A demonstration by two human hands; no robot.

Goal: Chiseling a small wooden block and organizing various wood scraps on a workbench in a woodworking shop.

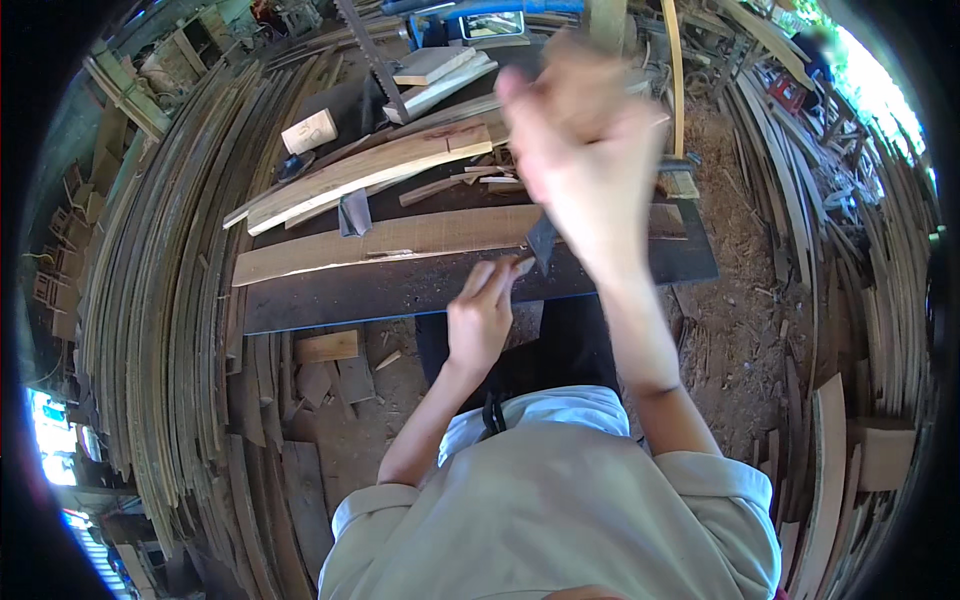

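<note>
left fingers (486,281) near rough-edged plank (390,240)

Board (430,232): tan | blade (541,243): grey | tabletop (380,291): black, blue-edged | shirt (570,500): beige

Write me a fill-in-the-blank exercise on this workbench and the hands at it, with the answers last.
1. Comparing height in the picture, the right hand appears ____ than the left hand.
2. The long brown board lies on a dark bench top whose front edge is coloured ____.
3. In the picture, the pale wooden block lies ____ of the toothed blade.

Missing words: higher; blue; left.
</note>
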